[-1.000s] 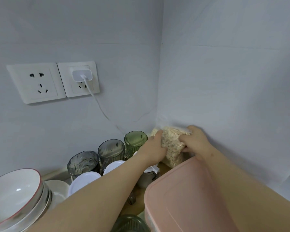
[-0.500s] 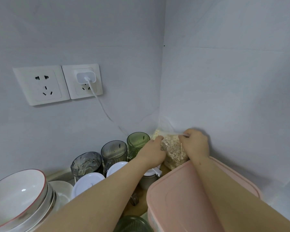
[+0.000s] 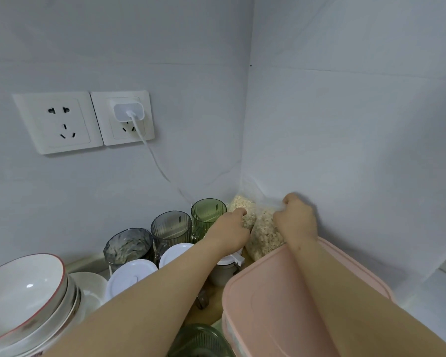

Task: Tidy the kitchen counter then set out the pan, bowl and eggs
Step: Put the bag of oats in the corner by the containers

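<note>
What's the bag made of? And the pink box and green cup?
The bag looks like thin clear plastic film: flakes show through, it creases. The pink box seems matte opaque plastic. The green cup is see-through, ribbed, shiny: glass or plastic, cannot tell.

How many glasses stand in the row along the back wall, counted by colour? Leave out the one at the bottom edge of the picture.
Green glass: 1
Grey glasses: 2
Total: 3
</note>
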`<state>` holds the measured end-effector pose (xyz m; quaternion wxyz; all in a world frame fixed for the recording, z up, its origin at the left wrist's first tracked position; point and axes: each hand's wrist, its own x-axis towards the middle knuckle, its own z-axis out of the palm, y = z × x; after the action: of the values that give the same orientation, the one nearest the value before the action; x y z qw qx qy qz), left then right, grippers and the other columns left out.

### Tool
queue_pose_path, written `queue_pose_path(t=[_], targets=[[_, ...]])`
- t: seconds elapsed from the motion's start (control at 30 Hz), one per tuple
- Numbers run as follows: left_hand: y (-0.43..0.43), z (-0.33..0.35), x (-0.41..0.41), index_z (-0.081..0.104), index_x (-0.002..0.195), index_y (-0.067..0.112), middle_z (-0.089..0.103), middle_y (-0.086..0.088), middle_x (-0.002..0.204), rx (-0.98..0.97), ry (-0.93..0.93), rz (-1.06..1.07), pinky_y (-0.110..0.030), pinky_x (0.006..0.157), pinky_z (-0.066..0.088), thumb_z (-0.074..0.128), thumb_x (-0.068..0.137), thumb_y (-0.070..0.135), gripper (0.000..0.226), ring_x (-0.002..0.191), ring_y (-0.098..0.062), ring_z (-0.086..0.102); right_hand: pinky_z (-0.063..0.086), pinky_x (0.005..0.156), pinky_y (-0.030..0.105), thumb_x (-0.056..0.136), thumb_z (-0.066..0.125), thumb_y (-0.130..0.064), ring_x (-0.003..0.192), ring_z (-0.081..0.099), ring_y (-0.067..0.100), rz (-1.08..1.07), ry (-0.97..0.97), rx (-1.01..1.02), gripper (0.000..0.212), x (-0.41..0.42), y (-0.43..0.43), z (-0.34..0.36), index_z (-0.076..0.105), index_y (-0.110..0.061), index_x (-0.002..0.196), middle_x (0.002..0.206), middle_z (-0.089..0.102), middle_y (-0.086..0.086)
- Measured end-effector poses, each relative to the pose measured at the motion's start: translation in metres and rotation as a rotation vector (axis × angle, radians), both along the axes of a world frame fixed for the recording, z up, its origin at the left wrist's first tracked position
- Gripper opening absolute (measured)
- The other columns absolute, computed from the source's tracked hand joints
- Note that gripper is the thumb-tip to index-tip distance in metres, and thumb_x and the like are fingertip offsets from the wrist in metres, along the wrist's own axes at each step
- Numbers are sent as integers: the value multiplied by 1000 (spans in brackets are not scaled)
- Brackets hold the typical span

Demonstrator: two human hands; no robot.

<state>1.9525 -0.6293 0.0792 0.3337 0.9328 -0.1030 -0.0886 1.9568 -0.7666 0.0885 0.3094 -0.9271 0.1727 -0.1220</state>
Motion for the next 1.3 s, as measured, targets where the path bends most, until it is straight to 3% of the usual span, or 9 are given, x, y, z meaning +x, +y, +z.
queue_pose_path(t=[0.2,0.47,0.6,0.77,1.0,1.13,1.3], targets=[[0,-2,0,31,144,15,44,-13,138,11,-4,-1,-32,94,41,43,92,9,54,120,-25,49,39,72,29,90,42,-10,103,59,32,47,95,-210,20,-1,2,-2,56,-9,105,112,61,15],[1,-3,1,33,142,17,46,-13,136,-11,-3,33,-32,90,43,43,93,10,51,116,-26,52,41,74,31,96,37,-28,95,59,29,125,27,96,19,-2,-5,0,49,-14,100,102,66,12],[1,-3,1,33,142,17,43,-13,141,-11,6,23,-31,90,42,43,92,8,52,118,-26,50,41,78,34,98,29,-26,102,57,31,91,100,12,29,0,-4,0,49,-8,111,111,63,15],[1,-5,1,36,141,16,41,-11,143,10,6,12,-30,94,40,42,90,7,51,126,-25,44,44,85,36,91,38,-6,112,56,33,6,179,-191,37,-3,2,-2,40,-7,127,124,57,15],[2,-6,-1,44,136,13,44,-9,140,14,-24,15,-27,95,39,44,91,8,44,124,-23,46,38,94,37,87,43,-2,121,46,32,52,46,-341,54,-7,5,-5,35,-21,137,132,46,13],[6,6,-10,51,130,12,45,-6,142,-39,-57,-5,-22,98,33,44,93,7,38,130,-19,42,31,100,37,86,52,-14,125,38,28,59,-76,-389,49,-16,6,1,44,-22,134,132,45,9],[16,36,-22,53,128,12,52,-3,135,-71,-173,-20,-16,88,31,45,93,9,36,123,-18,46,31,101,37,88,52,-19,125,40,29,95,-136,-273,44,-29,15,26,48,-19,132,133,49,9]])
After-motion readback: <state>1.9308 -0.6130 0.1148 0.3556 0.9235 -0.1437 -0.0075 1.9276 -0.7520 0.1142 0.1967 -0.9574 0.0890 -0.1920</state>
